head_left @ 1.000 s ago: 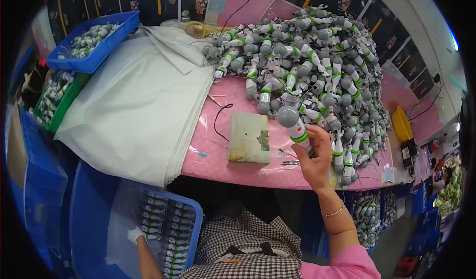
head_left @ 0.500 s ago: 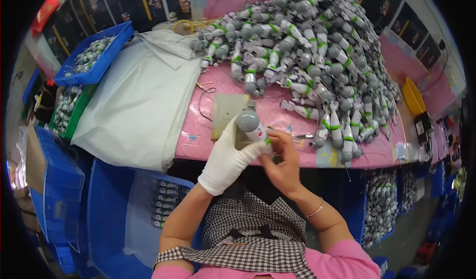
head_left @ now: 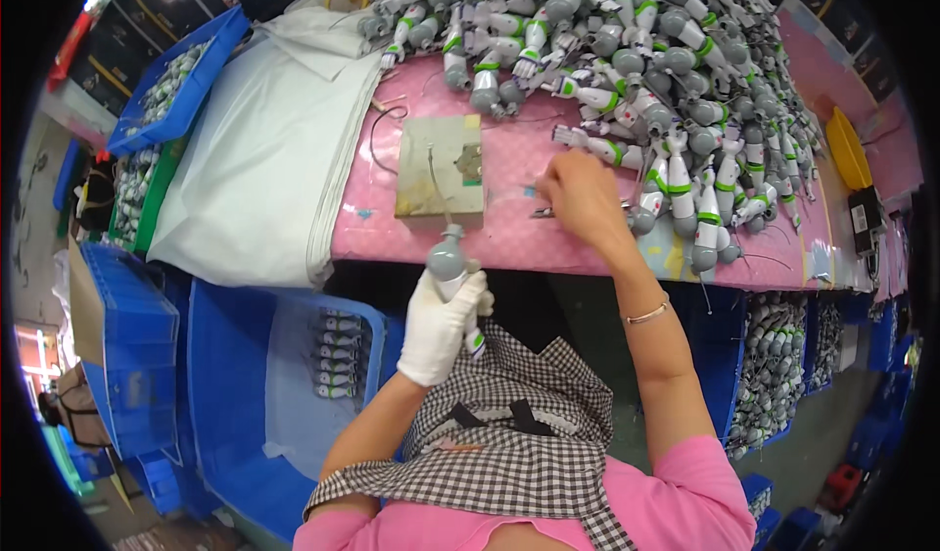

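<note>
The gloved left hand point(head_left: 434, 328) is clutching the toy arm point(head_left: 447, 259) at six o'clock of the grey block point(head_left: 419, 174), its thin wire point(head_left: 437, 184) risking a snag there if tugged, while the right hand point(head_left: 583, 198) is hovering at three o'clock, gripping what I can't tell.

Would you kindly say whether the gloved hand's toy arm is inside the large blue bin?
Outside: the left hand holds the toy arm, right of the large blue bin.

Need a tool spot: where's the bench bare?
Pink bench cover: a patch between the metal box and right hand; a slimmer one between box and white sheets, with a cable. The sheets' top is bare. Crowded: back-centre and right, under heaped white-and-grey parts.
</note>
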The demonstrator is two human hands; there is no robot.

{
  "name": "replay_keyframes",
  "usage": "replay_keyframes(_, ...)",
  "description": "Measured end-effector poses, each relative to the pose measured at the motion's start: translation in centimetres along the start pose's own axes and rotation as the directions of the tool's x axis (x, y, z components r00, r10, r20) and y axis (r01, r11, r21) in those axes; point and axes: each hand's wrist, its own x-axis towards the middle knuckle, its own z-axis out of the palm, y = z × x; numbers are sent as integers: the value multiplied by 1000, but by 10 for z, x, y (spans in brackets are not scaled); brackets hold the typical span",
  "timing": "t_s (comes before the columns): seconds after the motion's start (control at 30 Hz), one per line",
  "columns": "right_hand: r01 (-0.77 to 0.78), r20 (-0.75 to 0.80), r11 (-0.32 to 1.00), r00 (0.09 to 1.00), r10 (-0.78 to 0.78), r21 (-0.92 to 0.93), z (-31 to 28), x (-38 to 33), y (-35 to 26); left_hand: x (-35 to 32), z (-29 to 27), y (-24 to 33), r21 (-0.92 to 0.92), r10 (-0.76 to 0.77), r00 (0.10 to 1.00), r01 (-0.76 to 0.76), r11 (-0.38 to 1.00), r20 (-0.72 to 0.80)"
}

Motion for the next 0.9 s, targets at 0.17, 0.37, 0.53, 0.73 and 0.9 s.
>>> replay_keyframes(0.17,1,-155,824,982,106,567,-14,-39,-28,14,-7,-38,6,-137,991,137,991,2)
replay_keyframes(0.37,15,-87,728,994,61,685,15,-91,-72,26,2,-70,189,93,988,-68,980,-126)
replay_keyframes(0.53,52,-116,732,993,37,679,27,-83,-77,34,-3,-102,202,142,977,-108,973,-159)
replay_keyframes(0.73,86,-132,743,991,3,664,32,-81,-77,35,-6,-110,106,122,981,-107,989,-154)
replay_keyframes(0.9,67,-118,760,993,13,647,32,-81,-76,35,-8,-108,244,147,978,-108,964,-149)
